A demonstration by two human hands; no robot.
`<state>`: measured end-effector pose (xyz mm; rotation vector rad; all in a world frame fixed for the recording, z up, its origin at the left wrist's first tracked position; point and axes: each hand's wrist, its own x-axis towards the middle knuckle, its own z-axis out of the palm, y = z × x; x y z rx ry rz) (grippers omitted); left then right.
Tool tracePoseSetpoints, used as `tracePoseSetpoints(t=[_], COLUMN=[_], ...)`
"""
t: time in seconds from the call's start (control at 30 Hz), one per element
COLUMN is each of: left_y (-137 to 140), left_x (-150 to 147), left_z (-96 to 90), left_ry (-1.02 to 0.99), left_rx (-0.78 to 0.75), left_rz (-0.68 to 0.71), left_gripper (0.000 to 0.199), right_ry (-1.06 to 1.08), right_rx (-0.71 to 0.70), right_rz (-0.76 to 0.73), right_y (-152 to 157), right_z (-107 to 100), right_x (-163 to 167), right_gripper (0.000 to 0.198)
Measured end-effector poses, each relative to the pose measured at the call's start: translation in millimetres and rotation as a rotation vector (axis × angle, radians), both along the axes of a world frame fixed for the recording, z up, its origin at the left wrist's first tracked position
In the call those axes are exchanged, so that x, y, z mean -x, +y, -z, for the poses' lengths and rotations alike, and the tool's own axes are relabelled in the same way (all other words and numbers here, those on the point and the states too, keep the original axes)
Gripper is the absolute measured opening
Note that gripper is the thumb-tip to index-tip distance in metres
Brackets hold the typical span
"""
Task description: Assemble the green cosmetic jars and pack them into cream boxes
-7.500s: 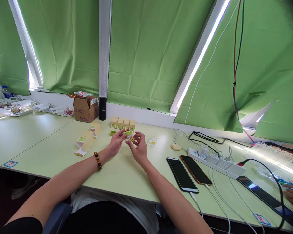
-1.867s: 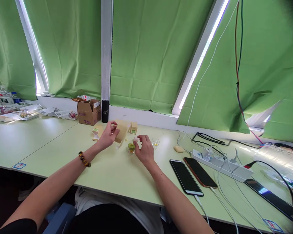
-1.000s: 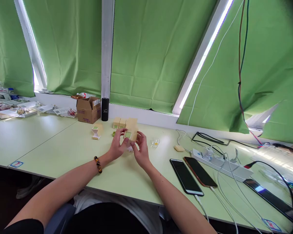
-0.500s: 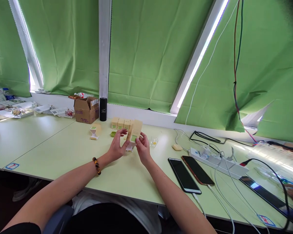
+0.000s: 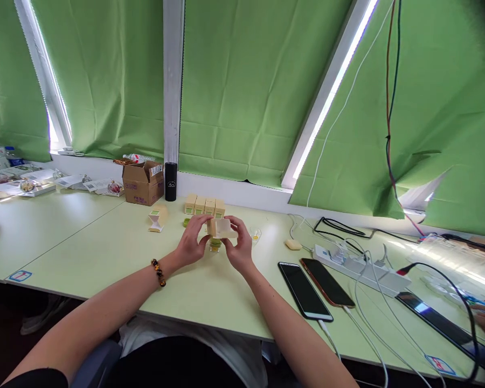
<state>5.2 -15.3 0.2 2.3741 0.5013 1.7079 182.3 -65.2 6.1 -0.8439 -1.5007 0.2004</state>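
Between my two hands a small cream cardboard box (image 5: 223, 228) is held tilted, its open side and flaps facing me. My left hand (image 5: 192, 242) grips the box's left edge with thumb and fingers. On the opposite edge my right hand (image 5: 240, 245) is closed. Just below the box stands a small clear item with a green top (image 5: 215, 246), partly hidden by the box. A green piece (image 5: 186, 221) lies behind my left hand. Several closed cream boxes (image 5: 204, 206) stand in a row behind. A clear plastic piece with a yellow spot (image 5: 256, 235) is right of my right hand.
An opened cream box (image 5: 156, 219) lies to the left. A brown carton (image 5: 143, 183) and a black bottle (image 5: 171, 181) stand at the back. Two phones (image 5: 305, 291), a power strip (image 5: 359, 267) and loose cables lie on the right, near a cream block (image 5: 293, 244).
The cream box has been tipped from upright so its open inside shows. My hands have shifted to its two sides, and the green-topped item beneath has come into view.
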Motion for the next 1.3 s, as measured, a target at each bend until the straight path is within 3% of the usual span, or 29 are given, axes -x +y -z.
tracePoseSetpoints(t=[0.17,0.3,0.43,0.63,0.8,0.97,1.3], left_y=[-2.7,-2.1,-0.6,0.2,-3.9,-6.8,5.4], left_x=[3.1,3.4,4.2,5.2,4.3,3.1,-6.6], left_z=[0.7,2.8,2.5,3.2,-2.4,-5.3,10.0], left_ry=[-0.049,-0.052,-0.065,-0.039,-0.041,0.037,-0.217], left_rx=[-0.176,-0.247,-0.312,-0.283,-0.364,-0.281,0.043], left_rz=[-0.121,-0.204,-0.201,-0.257,-0.119,0.06,0.04], left_gripper=[0.031,0.021,0.02,0.017,0.029,0.058,0.066], right_ry=[-0.253,-0.306,-0.308,-0.284,-0.349,-0.321,-0.145], right_rx=[-0.261,-0.267,-0.253,-0.314,-0.343,-0.365,-0.192], right_rz=[0.136,0.209,0.231,0.207,0.245,0.16,0.033], right_y=[-2.4,5.3,8.8,7.0,2.1,-5.0,-2.5], right_z=[9.1,20.2,22.3,18.1,11.3,-0.3,4.2], right_x=[-0.1,-4.2,-6.8,-4.9,-2.1,0.5,5.5], right_gripper=[0.037,0.032,0.036,0.048,0.055,0.059,0.059])
